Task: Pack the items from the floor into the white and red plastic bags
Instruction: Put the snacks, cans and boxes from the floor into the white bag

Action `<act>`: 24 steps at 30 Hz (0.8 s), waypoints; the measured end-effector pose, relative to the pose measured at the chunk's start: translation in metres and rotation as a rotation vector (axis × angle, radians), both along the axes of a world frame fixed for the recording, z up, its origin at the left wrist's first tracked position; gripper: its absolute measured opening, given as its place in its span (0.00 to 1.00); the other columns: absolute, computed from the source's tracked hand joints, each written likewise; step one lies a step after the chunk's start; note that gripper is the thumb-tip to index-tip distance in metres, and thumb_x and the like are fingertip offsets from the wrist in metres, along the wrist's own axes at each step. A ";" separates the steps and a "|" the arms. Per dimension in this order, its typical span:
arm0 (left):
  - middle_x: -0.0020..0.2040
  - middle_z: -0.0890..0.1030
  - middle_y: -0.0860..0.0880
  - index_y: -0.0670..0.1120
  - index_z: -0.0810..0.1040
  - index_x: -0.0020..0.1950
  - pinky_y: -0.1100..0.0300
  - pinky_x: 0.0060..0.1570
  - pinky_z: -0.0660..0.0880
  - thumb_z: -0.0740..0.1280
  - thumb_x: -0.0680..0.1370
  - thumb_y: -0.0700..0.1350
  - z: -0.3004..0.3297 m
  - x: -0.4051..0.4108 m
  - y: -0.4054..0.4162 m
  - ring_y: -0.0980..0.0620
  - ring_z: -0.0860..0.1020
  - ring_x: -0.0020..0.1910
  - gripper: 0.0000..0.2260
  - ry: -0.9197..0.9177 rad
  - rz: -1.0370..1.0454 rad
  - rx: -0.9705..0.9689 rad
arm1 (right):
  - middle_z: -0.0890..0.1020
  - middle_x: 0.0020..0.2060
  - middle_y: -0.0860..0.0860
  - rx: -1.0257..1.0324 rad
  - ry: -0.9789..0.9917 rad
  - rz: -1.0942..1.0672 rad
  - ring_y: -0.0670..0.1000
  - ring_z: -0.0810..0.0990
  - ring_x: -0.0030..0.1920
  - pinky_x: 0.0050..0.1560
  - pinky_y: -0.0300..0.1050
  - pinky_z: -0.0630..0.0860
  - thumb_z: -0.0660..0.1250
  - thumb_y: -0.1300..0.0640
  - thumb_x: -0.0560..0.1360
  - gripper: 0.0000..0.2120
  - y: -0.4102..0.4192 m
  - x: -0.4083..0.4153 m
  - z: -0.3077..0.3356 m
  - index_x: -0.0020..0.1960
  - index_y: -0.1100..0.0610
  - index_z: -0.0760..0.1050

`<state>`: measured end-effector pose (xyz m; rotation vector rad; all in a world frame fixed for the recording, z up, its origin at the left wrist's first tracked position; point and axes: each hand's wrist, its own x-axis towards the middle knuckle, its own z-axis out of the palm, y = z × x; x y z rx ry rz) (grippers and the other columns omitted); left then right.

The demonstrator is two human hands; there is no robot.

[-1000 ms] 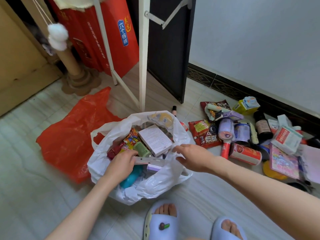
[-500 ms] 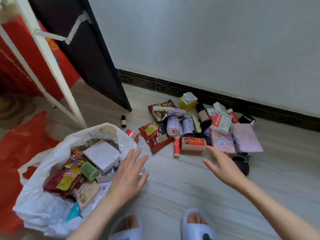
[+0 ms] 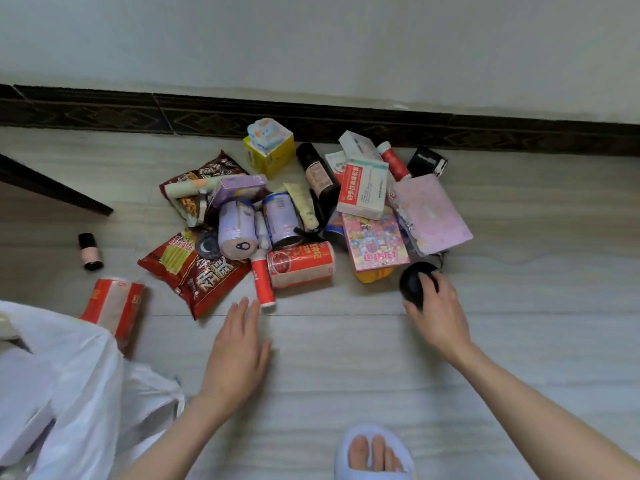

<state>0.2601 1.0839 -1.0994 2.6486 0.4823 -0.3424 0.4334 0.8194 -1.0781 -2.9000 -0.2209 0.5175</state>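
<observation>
Black and rounded, the small ball-like object [image 3: 414, 284] at the near right edge of the pile sits under our right hand [image 3: 438, 317], whose fingers curl over its top while the thumb reaches its near side; we cannot tell if it is lifted off the floor. We judge it hard, smooth and light, likely to roll, so a wrap around its widest part suits it. Our left hand [image 3: 235, 351] hovers flat with fingers straight and together, holding nothing, its tips just beside the red-and-white tube [image 3: 262, 282]. That tube looks stiff and slim, best pinched mid-body. The red can [image 3: 300, 265] beside it is rigid and probably heavy, best gripped round its side. The red snack packet [image 3: 195, 268] is soft and crinkly, best lifted by an edge so the contents do not crush. Large white Chinese characters show on the packet, and red characters on the white medicine box [image 3: 363, 190], but we cannot read them surely. The white plastic bag [image 3: 69, 386] lies at lower left; no red bag is in view.
</observation>
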 end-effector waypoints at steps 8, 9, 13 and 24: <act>0.62 0.70 0.37 0.38 0.59 0.71 0.46 0.58 0.67 0.69 0.73 0.49 -0.010 0.062 0.009 0.38 0.68 0.59 0.32 -0.077 0.268 -0.081 | 0.65 0.66 0.62 0.056 -0.032 -0.138 0.64 0.64 0.66 0.61 0.55 0.68 0.69 0.52 0.71 0.30 0.001 0.020 -0.014 0.69 0.59 0.63; 0.61 0.70 0.37 0.38 0.60 0.71 0.46 0.58 0.66 0.69 0.73 0.47 -0.010 0.066 0.008 0.38 0.68 0.57 0.32 -0.076 0.322 -0.120 | 0.64 0.67 0.61 0.064 -0.014 -0.148 0.64 0.63 0.66 0.62 0.55 0.68 0.69 0.51 0.71 0.31 0.001 0.022 -0.014 0.69 0.58 0.63; 0.58 0.70 0.37 0.40 0.62 0.70 0.47 0.58 0.67 0.67 0.74 0.41 -0.009 0.072 0.002 0.39 0.70 0.57 0.26 -0.128 0.486 -0.284 | 0.63 0.68 0.62 0.081 0.015 -0.167 0.65 0.63 0.65 0.63 0.55 0.66 0.70 0.52 0.70 0.32 0.001 0.022 -0.014 0.69 0.58 0.61; 0.53 0.77 0.38 0.39 0.73 0.60 0.50 0.50 0.73 0.68 0.70 0.39 0.000 0.029 0.007 0.40 0.76 0.49 0.19 0.034 0.604 -0.302 | 0.65 0.63 0.57 0.140 0.134 -0.118 0.59 0.64 0.62 0.61 0.51 0.67 0.70 0.50 0.68 0.32 0.007 -0.050 -0.002 0.68 0.53 0.61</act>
